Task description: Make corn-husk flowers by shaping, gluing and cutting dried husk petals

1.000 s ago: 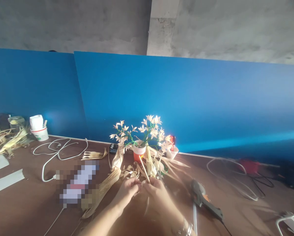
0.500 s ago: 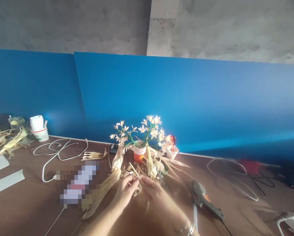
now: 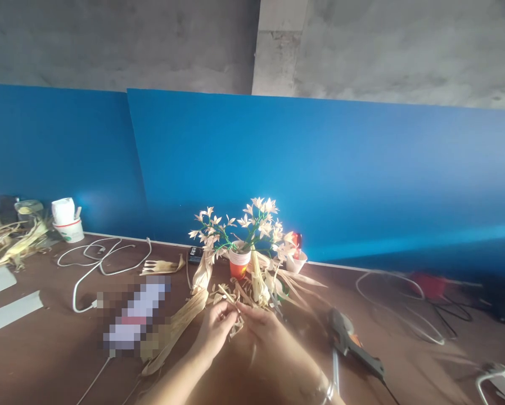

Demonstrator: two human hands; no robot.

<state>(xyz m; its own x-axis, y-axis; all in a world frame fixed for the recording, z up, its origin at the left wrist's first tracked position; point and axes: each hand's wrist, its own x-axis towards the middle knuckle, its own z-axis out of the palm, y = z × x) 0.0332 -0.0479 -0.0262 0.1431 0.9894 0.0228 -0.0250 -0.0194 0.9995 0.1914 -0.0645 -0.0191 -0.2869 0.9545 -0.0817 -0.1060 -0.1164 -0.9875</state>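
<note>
Near the middle of the table my left hand (image 3: 216,327) is closed in a pinch on a narrow strip of dried corn husk (image 3: 224,291), whose pale end sticks up past the fingertips. Touching it from the other side, my right hand (image 3: 264,327) has its thumb and index finger together at the strip's lower end. Just beyond the hands lie small husk scraps (image 3: 237,328) and a tied husk bundle (image 3: 258,284). A red and white paper cup (image 3: 239,265) holds green stems with cream husk flowers (image 3: 264,209).
A hot glue gun (image 3: 356,344) lies to the right of my hands. On the left are long husks (image 3: 179,320), a blurred-out rectangular item (image 3: 136,315) and a white cable (image 3: 103,261). A small white cup (image 3: 296,262) stands by the blue partition (image 3: 320,174).
The husk strip has tilted lower and further left, with less of it showing. My right fingertips have shifted slightly left; my left hand has barely moved.
</note>
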